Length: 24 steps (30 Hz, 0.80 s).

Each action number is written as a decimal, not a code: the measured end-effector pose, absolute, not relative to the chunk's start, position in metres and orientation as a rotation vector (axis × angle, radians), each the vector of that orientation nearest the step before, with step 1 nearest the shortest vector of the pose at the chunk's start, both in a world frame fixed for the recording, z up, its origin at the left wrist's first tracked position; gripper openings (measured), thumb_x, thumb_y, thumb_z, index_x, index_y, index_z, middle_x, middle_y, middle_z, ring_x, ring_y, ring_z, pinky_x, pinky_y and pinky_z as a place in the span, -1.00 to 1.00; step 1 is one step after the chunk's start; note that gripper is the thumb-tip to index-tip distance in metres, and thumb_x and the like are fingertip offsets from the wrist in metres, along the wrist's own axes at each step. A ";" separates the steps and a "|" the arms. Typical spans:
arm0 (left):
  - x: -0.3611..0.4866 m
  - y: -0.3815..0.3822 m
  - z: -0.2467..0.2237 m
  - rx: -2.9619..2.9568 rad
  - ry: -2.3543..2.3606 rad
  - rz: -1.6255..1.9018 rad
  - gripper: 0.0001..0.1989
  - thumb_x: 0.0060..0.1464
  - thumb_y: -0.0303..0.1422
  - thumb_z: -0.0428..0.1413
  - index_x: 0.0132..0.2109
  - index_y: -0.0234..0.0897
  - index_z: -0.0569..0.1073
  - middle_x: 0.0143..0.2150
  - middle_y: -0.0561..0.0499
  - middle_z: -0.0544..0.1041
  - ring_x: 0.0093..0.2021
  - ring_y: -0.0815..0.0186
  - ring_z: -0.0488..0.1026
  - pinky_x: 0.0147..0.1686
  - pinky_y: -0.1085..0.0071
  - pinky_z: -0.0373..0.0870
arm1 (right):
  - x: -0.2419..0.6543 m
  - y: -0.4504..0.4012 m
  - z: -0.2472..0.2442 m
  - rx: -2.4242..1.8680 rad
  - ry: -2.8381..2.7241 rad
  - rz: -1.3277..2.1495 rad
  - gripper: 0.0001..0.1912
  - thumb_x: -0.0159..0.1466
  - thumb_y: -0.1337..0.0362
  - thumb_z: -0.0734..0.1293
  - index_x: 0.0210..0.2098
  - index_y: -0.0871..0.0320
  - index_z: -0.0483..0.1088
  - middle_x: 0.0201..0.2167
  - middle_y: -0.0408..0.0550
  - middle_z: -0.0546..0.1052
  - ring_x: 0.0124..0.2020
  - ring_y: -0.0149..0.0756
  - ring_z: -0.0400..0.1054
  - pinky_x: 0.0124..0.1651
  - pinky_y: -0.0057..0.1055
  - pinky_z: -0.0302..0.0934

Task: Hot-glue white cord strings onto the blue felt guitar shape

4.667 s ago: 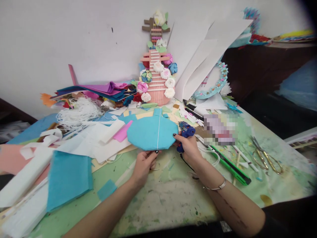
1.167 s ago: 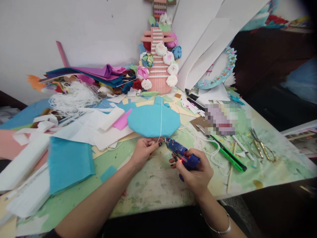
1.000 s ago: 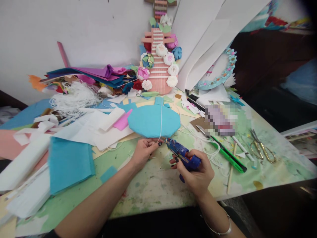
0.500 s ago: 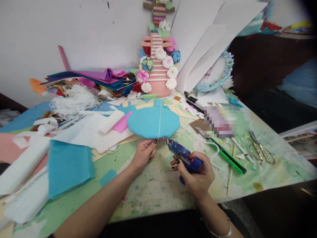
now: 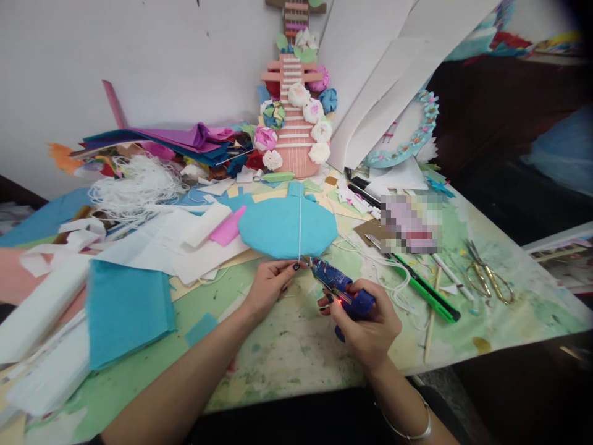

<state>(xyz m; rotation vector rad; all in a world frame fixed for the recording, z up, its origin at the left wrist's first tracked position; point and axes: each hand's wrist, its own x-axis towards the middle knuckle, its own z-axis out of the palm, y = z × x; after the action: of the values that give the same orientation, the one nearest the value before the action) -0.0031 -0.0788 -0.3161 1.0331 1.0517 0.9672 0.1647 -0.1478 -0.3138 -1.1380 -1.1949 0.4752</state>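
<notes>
A flat turquoise paper-covered oval (image 5: 273, 228) with a small tab at its far end lies on the table in front of me. White string (image 5: 299, 222) runs down across it to its near edge. There my left hand (image 5: 271, 284) pinches the string's end, thumb and fingers pressed together. My right hand (image 5: 373, 327) is wrapped round a blue hot glue gun (image 5: 340, 281), a small red light showing on it. Its nozzle is at the oval's near edge, right beside my left fingertips; whether it touches the string I cannot tell.
On the right lie a green utility knife (image 5: 428, 290), gold-handled scissors (image 5: 486, 275) and a wooden stick (image 5: 432, 321). Folded turquoise paper (image 5: 130, 315) and a heap of white string (image 5: 136, 188) are on the left. A flower-covered pink paper guitar (image 5: 296, 148) leans at the back.
My left fingertips have shifted slightly right along the oval's near edge, closer to the nozzle. A red light now shows on the glue gun. The view has tilted a little.
</notes>
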 end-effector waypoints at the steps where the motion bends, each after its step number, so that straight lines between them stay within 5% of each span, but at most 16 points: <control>1: -0.003 -0.078 -0.316 1.029 1.052 0.964 -0.53 -0.05 -0.08 0.24 -0.17 -0.44 0.57 -0.72 0.23 0.05 -0.69 0.57 -0.09 -0.66 0.55 -0.15 | 0.165 -0.148 -0.314 -1.146 -1.196 0.466 -0.73 0.04 0.43 0.43 -0.28 0.10 0.35 -0.42 -0.13 0.46 -0.52 -0.29 0.45 -0.44 -0.32 0.45; 6: -0.002 -0.078 -0.314 1.083 1.104 0.991 -0.60 -0.09 -0.10 0.26 -0.27 -0.40 0.60 -0.73 0.19 0.10 -0.68 0.54 -0.06 -0.65 0.52 -0.19 | 0.164 -0.148 -0.315 -1.161 -1.185 0.481 -0.72 0.04 0.43 0.43 -0.27 0.10 0.36 -0.42 -0.13 0.47 -0.52 -0.30 0.45 -0.45 -0.32 0.44; 13: -0.002 -0.079 -0.311 1.163 1.148 1.066 -0.78 -0.07 -0.22 0.25 -0.32 -0.29 0.62 -0.70 0.09 0.29 -0.59 0.40 0.20 -0.60 0.51 0.02 | 0.163 -0.150 -0.317 -1.164 -1.180 0.534 -0.73 0.06 0.43 0.43 -0.26 0.10 0.36 -0.43 -0.15 0.47 -0.54 -0.33 0.45 -0.47 -0.36 0.43; 24: -0.003 -0.079 -0.312 1.200 1.107 1.051 -0.79 -0.06 -0.23 0.23 -0.35 -0.29 0.61 -0.66 0.05 0.34 -0.53 0.34 0.29 -0.57 0.49 0.08 | 0.164 -0.148 -0.316 -1.211 -1.201 0.483 -0.74 0.04 0.40 0.43 -0.27 0.11 0.39 -0.46 -0.14 0.49 -0.52 -0.30 0.45 -0.46 -0.37 0.44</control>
<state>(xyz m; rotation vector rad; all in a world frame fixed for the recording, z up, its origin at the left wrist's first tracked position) -0.0029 -0.0786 -0.3117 1.2000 1.1069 1.0506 0.1640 -0.1480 -0.3159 -1.2110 -1.2013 0.4825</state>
